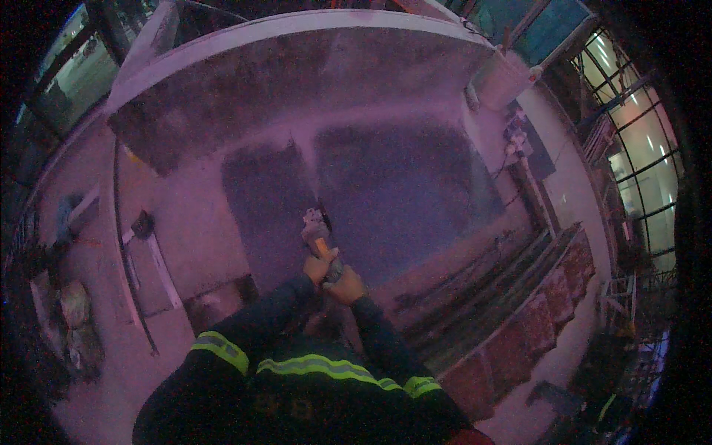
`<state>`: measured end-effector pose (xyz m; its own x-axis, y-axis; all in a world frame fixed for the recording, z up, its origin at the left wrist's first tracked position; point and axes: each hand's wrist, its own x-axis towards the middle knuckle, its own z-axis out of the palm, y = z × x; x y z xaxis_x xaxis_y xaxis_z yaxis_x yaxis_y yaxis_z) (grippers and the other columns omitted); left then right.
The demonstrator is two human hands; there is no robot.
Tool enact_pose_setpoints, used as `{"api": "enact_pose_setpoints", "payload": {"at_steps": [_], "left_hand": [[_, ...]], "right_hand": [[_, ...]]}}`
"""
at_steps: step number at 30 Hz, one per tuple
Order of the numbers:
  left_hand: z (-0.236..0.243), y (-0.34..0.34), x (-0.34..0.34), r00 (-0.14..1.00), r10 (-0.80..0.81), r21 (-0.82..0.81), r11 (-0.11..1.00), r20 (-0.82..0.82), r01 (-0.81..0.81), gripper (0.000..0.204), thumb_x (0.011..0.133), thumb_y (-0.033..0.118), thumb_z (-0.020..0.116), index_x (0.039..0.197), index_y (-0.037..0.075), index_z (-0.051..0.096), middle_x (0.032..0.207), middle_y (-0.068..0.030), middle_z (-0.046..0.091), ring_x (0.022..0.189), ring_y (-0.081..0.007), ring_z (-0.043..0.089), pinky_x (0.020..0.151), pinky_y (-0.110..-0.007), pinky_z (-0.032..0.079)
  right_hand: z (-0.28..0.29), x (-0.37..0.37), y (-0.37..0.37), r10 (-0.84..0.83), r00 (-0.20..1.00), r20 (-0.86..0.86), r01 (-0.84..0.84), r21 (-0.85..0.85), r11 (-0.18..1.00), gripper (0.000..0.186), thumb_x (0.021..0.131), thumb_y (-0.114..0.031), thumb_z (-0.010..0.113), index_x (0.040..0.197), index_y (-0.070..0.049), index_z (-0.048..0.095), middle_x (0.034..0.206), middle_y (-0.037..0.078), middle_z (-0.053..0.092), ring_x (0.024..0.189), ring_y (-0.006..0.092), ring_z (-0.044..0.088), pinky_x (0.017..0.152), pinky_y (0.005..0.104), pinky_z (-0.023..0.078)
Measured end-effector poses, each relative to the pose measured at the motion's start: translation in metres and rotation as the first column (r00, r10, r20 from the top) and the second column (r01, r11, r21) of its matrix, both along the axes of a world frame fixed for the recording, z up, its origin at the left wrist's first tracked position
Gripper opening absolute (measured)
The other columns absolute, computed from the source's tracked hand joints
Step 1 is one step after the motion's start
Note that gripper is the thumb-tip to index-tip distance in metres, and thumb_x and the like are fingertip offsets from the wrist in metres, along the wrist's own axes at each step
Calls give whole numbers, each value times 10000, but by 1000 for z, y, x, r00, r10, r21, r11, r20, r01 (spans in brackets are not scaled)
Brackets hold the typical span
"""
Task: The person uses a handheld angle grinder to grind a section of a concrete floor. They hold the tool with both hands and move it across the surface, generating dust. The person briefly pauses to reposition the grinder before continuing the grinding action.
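Note:
Both of my hands grip a dusty hand-held power tool (317, 231), which looks like an angle grinder with an orange part, in the middle of the view. My left hand (319, 265) is closed round its body, and my right hand (344, 285) is closed on it lower down and to the right. The tool's head sits on or just above a large dark flat surface (400, 200) coated in places with pale dust. A light streak runs away from the head across that surface. Whether the head touches it, I cannot tell.
A long raised panel (311, 59) curves along the far side. A pale bucket (498, 83) stands at the back right. Long bars (119, 237) and a T-shaped piece (159, 263) lie left. Dark rails (475, 278) and a stepped reddish edge (519, 326) run along the right.

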<state>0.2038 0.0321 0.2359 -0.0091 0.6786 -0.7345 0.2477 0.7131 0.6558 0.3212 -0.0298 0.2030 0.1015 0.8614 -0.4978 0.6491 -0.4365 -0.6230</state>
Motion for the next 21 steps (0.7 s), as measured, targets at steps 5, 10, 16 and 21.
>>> {"api": "enact_pose_setpoints", "payload": {"at_steps": [5,10,16,21], "left_hand": [[-7,23,1,998,17,-149,988,-65,-26,612,770,459,705,967,-113,609,913,-143,651,817,-234,640,699,-371,492],[3,3,-10,995,-21,8,1000,102,21,699,751,480,717,1052,-136,577,952,-166,643,825,-243,640,702,-371,496],[-13,-16,-13,985,-163,69,985,46,160,753,750,517,703,1073,-148,563,981,-179,640,838,-252,641,722,-372,496],[-57,-25,-25,946,-315,113,945,77,306,827,730,588,679,1082,-151,561,1016,-194,635,888,-266,638,762,-369,491]], "right_hand": [[3,-8,13,44,999,2,-44,66,997,683,631,-389,746,1087,61,509,1058,271,603,1014,422,585,842,463,476],[17,-8,4,-33,999,19,34,-80,996,699,631,-384,768,1100,60,499,1061,272,601,1010,419,586,830,459,481],[32,-7,-19,-53,998,-20,50,-119,992,687,636,-356,779,1104,56,492,1045,272,605,981,413,599,806,462,488],[58,-9,-35,-25,999,-30,24,-30,999,684,631,-348,778,1104,55,493,1024,273,609,965,405,607,794,473,491]]}}
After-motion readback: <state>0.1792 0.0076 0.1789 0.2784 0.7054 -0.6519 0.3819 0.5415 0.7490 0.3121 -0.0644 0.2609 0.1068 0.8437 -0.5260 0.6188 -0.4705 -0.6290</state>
